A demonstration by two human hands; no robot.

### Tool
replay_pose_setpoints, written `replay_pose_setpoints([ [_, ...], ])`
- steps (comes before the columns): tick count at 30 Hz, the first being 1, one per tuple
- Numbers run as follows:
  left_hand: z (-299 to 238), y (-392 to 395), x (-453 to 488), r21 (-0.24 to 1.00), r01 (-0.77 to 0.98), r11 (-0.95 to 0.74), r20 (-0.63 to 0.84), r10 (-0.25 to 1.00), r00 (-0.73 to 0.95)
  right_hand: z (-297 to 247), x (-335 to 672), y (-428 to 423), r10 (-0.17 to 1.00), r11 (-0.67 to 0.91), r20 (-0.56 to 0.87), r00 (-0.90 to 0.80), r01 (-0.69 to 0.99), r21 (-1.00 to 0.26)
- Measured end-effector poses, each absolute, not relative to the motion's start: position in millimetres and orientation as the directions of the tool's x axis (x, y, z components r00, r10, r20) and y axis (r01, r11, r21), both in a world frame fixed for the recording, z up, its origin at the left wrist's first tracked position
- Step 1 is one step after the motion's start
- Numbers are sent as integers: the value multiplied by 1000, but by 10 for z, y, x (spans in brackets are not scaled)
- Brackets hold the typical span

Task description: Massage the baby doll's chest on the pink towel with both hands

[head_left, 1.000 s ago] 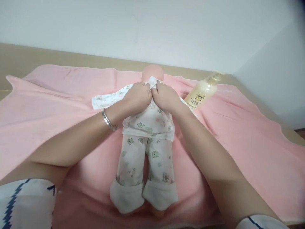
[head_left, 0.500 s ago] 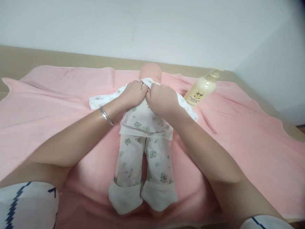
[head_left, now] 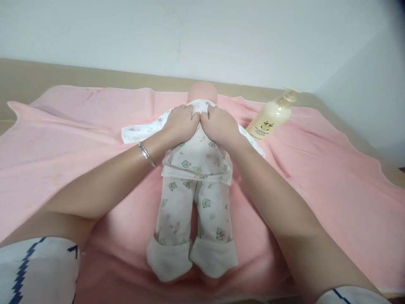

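A baby doll with a bare pink head (head_left: 203,91) lies stretched out on a pink blanket, its face not visible. It wears a white printed shirt (head_left: 198,162) and matching trousers (head_left: 177,211) with wide turned-up cuffs. My left hand (head_left: 182,123) rests on the shirt's upper back, left of the middle, thumb apart from the fingers. Mirroring it on the right, my right hand (head_left: 221,126) lies against the cloth, its thumb close to the left thumb. Both hands look open, though some fingers are partly hidden.
A pump bottle (head_left: 268,118) of pale yellow liquid with a cow picture leans or lies at the right, beside the doll's sleeve. The pink blanket (head_left: 316,169) has folds and covers most of the tan surface (head_left: 95,76). A white wall (head_left: 126,38) rises behind.
Both hands have let go of the bunched cloth below the collar and now lie on the upper back. The collar has settled flatter; the view has shifted slightly.
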State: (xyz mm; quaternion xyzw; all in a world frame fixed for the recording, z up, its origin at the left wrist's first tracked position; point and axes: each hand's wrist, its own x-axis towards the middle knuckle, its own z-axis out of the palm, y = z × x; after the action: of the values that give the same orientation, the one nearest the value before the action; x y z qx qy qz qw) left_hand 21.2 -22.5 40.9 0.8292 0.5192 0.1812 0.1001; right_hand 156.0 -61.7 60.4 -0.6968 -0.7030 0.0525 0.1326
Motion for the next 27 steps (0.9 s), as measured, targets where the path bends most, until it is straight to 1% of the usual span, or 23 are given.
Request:
replay_pose_setpoints([
  [5,408,-233,215,352,829,-434,196,901,388,604,1560,-618,992,39,125,-11,974,-224],
  [13,480,-335,225,326,849,-416,173,909,379,618,1590,-614,994,36,105,-7,957,-287],
  [22,616,-524,263,252,878,-408,116,913,391,645,1642,-611,997,41,79,-14,938,-345],
  [27,609,-488,231,284,872,-398,110,917,383,631,1646,-598,997,40,82,-14,945,-324],
])
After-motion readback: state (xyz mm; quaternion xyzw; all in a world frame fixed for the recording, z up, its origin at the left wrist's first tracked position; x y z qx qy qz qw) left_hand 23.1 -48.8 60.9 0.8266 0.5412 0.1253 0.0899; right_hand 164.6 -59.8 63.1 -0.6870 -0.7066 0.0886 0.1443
